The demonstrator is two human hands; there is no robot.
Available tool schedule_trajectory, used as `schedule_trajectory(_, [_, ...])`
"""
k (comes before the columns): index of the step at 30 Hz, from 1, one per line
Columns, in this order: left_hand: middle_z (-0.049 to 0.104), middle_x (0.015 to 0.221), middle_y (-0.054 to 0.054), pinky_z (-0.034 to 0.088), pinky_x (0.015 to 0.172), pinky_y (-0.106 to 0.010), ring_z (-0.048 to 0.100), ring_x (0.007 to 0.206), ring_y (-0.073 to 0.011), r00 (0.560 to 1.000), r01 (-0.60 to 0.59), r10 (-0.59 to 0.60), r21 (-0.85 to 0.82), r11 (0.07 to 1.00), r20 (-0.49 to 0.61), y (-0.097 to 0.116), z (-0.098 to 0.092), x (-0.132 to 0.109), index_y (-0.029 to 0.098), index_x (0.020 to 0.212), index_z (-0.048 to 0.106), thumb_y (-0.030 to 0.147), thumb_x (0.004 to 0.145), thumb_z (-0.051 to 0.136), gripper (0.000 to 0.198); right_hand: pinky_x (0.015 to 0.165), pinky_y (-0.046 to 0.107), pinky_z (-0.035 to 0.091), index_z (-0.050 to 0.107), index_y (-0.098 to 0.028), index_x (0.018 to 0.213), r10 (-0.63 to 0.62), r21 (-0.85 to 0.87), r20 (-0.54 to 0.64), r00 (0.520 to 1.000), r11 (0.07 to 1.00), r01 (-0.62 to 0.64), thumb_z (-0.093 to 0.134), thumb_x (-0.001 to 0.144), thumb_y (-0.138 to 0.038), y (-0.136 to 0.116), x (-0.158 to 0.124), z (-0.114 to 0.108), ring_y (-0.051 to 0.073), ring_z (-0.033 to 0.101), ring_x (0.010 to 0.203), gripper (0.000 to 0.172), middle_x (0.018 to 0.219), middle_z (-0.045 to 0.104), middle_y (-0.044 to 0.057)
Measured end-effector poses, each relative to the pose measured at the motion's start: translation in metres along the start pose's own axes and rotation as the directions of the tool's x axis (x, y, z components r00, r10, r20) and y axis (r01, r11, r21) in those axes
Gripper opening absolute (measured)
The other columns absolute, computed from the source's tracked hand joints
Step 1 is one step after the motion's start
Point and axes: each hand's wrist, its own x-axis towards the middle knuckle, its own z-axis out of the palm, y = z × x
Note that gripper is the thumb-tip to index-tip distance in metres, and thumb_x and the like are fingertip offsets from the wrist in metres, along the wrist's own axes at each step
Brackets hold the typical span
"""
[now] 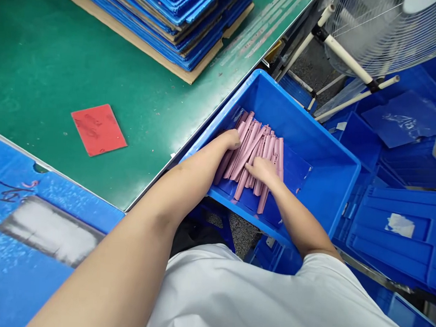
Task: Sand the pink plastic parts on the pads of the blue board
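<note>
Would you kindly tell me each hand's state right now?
Left hand: at the pink sticks; grip cannot be told.
Right hand: also at the pink sticks; grip unclear.

We look through one head-worn camera, facing forward and steeply down over the white shirt (270, 303), near the blue bin (301, 123). We see the bin from above; the worktop (151, 132) shows its near corner, running past our top and left borders.

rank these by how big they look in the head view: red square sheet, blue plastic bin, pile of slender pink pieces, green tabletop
1. Green tabletop, though cut off by the frame
2. Blue plastic bin
3. Pile of slender pink pieces
4. Red square sheet
</note>
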Motion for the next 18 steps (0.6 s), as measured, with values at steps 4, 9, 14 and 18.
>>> schedule_trajectory(4, [0.07, 0.161, -0.022, 0.046, 0.136, -0.045, 0.063, 0.155, -0.0452, 1.0, -0.03, 0.029, 0.127, 0.991, 0.008, 0.009, 0.0, -0.01, 0.009, 0.167, 0.062, 0.023, 0.09, 0.083, 0.081, 0.082, 0.04, 0.06, 0.073, -0.02, 0.085, -0.01, 0.11, -0.044, 0.999, 0.994, 0.014, 0.064, 0.104, -0.051, 0.033, -0.007, -0.02, 0.034, 0.08, 0.093, 0.037, 0.088, 0.08, 0.014])
schedule_trajectory(9, [0.051, 0.176, -0.032, 0.037, 0.141, -0.054, 0.051, 0.165, -0.0508, 0.995, 0.095, -0.09, 0.243, 0.965, -0.032, 0.014, 0.004, -0.014, 0.006, 0.179, 0.044, 0.037, 0.098, 0.08, 0.094, 0.08, 0.036, 0.059, 0.065, -0.025, 0.102, 0.145, 0.285, -0.168, 0.975, 0.954, -0.093, 0.057, 0.107, -0.036, 0.112, -0.034, -0.036, 0.025, 0.078, 0.081, 0.015, 0.092, 0.083, 0.009])
schedule_trajectory(14, [0.05, 0.176, -0.031, 0.039, 0.14, -0.05, 0.051, 0.165, -0.0506, 0.996, 0.039, -0.063, 0.335, 0.941, 0.06, 0.02, 0.007, -0.018, 0.009, 0.18, 0.043, 0.039, 0.09, 0.089, 0.105, 0.103, 0.055, 0.057, 0.068, -0.014, 0.121, 0.333, 0.217, -0.26, 0.906, 0.935, -0.282, 0.063, 0.107, -0.037, 0.161, -0.051, -0.006, 0.047, 0.078, 0.119, 0.028, 0.117, 0.08, 0.034])
schedule_trajectory(18, [0.042, 0.182, -0.03, 0.035, 0.141, -0.054, 0.043, 0.169, -0.0511, 0.987, -0.07, 0.001, 0.43, 0.9, 0.16, 0.028, 0.013, -0.029, 0.016, 0.187, 0.032, 0.04, 0.094, 0.087, 0.111, 0.134, 0.062, 0.042, 0.05, -0.006, 0.165, 0.174, 0.163, -0.356, 0.918, 0.979, -0.122, 0.06, 0.108, -0.055, 0.133, -0.034, 0.023, 0.046, 0.043, 0.169, 0.076, 0.179, 0.043, 0.036])
